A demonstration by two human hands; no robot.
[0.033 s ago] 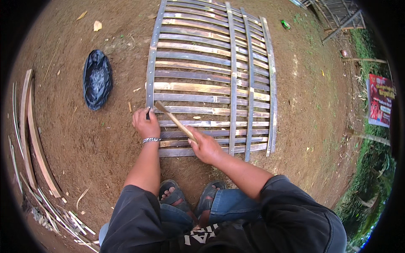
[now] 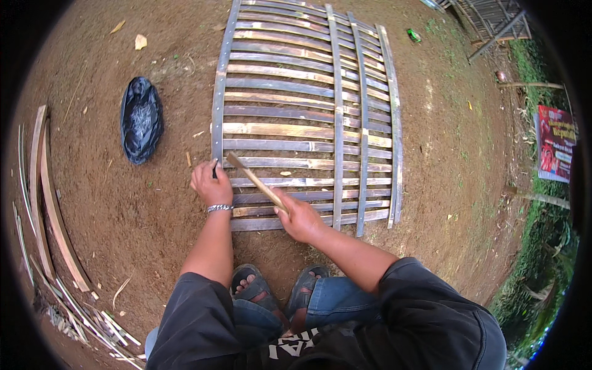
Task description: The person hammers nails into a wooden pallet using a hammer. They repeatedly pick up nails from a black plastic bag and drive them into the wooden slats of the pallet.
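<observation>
Sandals (image 2: pixel 259 289) stand on brown soil (image 2: pixel 431 277). Ahead, the right hand (image 2: pixel 300 217) wraps its fingers around a stick-like wooden tool (image 2: pixel 258 184), slanting over a slatted bamboo panel (image 2: pixel 277 130) flat on the ground. The left hand (image 2: pixel 211 183) curls at the panel's left edge; whether it grips the small dark piece (image 2: pixel 214 171) there, I cannot tell. Farther left lies a black plastic bag (image 2: pixel 141 120).

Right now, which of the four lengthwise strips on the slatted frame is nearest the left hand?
The leftmost strip: the left hand is at its near end, whereas the other three strips all lie farther right.
</observation>
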